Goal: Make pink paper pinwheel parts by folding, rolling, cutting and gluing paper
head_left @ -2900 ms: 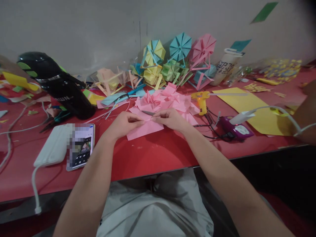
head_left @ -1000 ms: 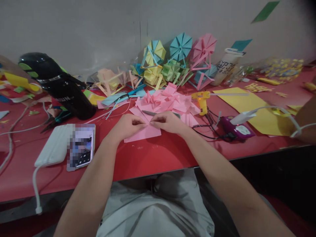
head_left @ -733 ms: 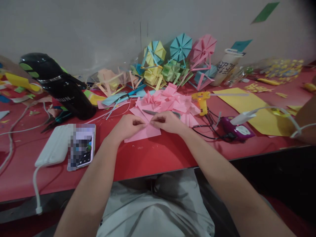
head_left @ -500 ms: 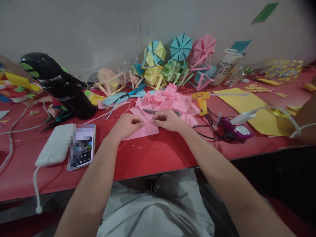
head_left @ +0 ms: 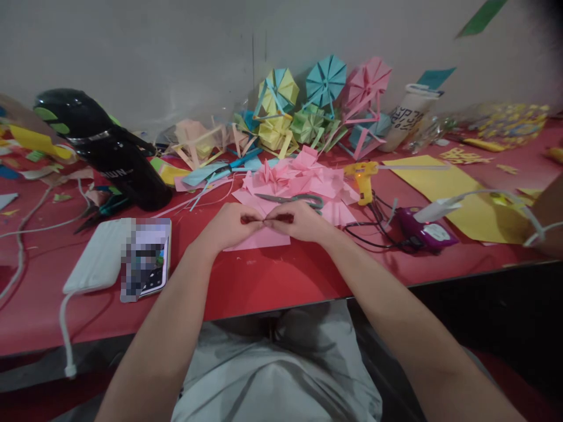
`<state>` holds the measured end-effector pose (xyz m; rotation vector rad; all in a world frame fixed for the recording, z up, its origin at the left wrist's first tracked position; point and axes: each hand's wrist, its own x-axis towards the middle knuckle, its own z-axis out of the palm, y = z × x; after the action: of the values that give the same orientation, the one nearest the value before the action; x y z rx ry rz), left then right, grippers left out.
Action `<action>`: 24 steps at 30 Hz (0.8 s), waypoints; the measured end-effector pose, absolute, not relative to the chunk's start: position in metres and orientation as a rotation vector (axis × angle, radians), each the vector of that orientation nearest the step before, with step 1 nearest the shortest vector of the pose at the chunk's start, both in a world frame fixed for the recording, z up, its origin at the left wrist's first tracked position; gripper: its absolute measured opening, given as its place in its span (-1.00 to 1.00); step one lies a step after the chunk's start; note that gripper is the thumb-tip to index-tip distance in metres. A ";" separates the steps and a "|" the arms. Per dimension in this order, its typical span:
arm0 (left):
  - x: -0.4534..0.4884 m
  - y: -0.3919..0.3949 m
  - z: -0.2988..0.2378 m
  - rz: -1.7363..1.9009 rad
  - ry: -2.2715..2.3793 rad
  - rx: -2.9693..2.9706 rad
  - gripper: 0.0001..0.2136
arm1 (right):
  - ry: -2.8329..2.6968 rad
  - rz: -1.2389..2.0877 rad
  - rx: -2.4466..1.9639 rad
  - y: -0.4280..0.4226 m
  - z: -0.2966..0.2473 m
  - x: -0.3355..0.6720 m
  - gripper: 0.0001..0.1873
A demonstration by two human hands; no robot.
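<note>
My left hand (head_left: 236, 225) and my right hand (head_left: 295, 219) meet over a sheet of pink paper (head_left: 266, 239) close to the table's front edge. Thumb and forefinger of each hand are closed in a pinch at the sheet, and the fingertips touch each other. The part of the paper between the fingertips is hidden. Just beyond my hands lie scissors (head_left: 313, 201), on a heap of folded pink paper pieces (head_left: 303, 176).
Folded paper wheels (head_left: 326, 81) stand along the wall. Left are a black bottle (head_left: 118, 170), a white power bank (head_left: 97, 258) and a phone (head_left: 152, 258). Right are a yellow glue gun (head_left: 364, 180), a purple power socket (head_left: 424, 231), its cables, yellow paper (head_left: 416, 176) and another person's arm (head_left: 548, 217).
My fingertips have come together over the pink sheet, where a gap stood between them before. The view has shifted slightly; the scissors now show more fully.
</note>
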<state>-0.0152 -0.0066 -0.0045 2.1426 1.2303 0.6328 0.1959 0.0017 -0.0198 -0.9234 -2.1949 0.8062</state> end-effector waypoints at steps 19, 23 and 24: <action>-0.023 -0.005 0.003 0.639 1.240 1.903 -0.87 | -2.104 0.878 -0.960 0.005 -0.022 0.200 -0.81; -0.024 -0.004 0.002 0.602 1.183 1.904 -0.84 | -2.088 0.932 -0.935 0.005 -0.022 0.200 -0.83; -0.024 -0.005 0.002 0.597 1.175 1.903 -0.83 | -2.079 0.943 -0.931 0.005 -0.022 0.200 -0.84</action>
<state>-0.0245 -0.0045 0.0020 1.9029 1.1746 0.5974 0.2005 0.0053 -0.0219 -0.9311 -2.0789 0.9434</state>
